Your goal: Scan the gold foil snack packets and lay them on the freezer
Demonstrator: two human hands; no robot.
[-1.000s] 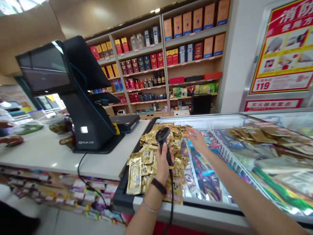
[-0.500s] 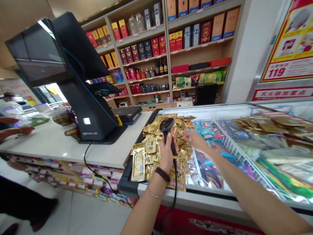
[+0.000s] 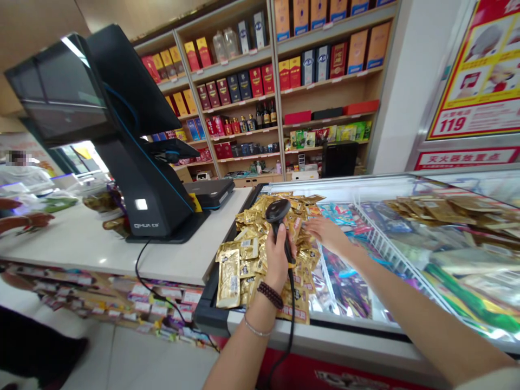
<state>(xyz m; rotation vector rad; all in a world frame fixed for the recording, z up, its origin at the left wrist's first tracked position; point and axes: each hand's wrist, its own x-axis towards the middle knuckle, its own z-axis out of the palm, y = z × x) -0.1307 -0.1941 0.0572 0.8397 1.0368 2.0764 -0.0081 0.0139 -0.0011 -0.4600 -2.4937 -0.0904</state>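
My left hand (image 3: 278,259) is shut around the grip of a black handheld barcode scanner (image 3: 278,212), whose head points forward over a heap of gold foil snack packets (image 3: 260,252). The heap lies on the glass lid of a chest freezer (image 3: 345,281). A black coiled-free cord (image 3: 291,319) drops from the scanner past my wrist. My right hand (image 3: 330,235) reaches in from the lower right, fingers extended and holding nothing, at the heap's right edge. I cannot tell whether its fingertips touch the packets.
To the left, a black two-screen till (image 3: 138,141) stands on a white counter (image 3: 85,244). A co-worker's hand (image 3: 38,220) rests at its far end. Shelves of boxed liquor (image 3: 260,92) stand behind, and more gold packets (image 3: 447,210) lie to the right.
The view has swung slightly, shifting the shelves and till. My right hand's fingers have lowered toward the heap's edge. The scanner stays in my left hand.
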